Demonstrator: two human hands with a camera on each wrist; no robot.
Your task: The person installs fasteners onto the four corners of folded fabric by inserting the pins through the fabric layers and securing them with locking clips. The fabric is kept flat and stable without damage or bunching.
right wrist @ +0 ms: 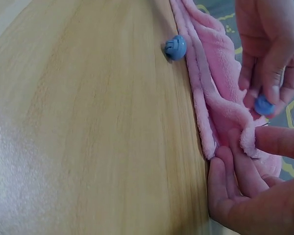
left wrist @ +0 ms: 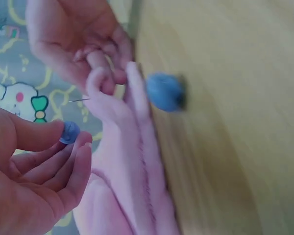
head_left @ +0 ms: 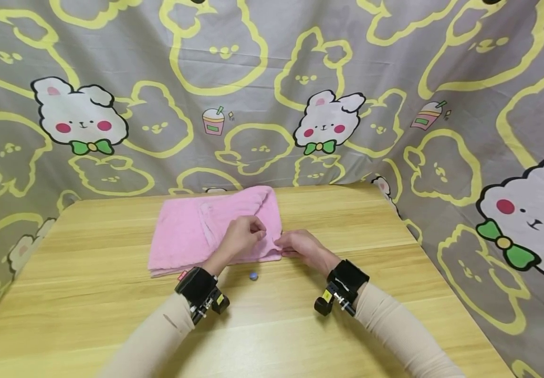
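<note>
A pink towel [head_left: 177, 231] lies folded on the wooden table. My left hand [head_left: 243, 234] is raised over its right part, pinching a small round blue cap [left wrist: 69, 132] between thumb and fingers. At the towel's near right corner my right hand [head_left: 304, 247] grips the edge, thumb above and fingers tucked under the fabric. A thin metal pin [left wrist: 79, 101] pokes up out of the cloth beside the right fingers, pointing toward the blue cap. What sits beneath the pin is hidden by cloth and fingers. Another blue piece [right wrist: 175, 47], slotted on one side, rests on the table near the towel's front edge.
The wooden table [head_left: 111, 315] reaches back to a grey curtain [head_left: 262, 68] with yellow outlines and white bunnies. More of this curtain hangs along the right side. Each wrist wears a black strap with a small camera [head_left: 324, 303].
</note>
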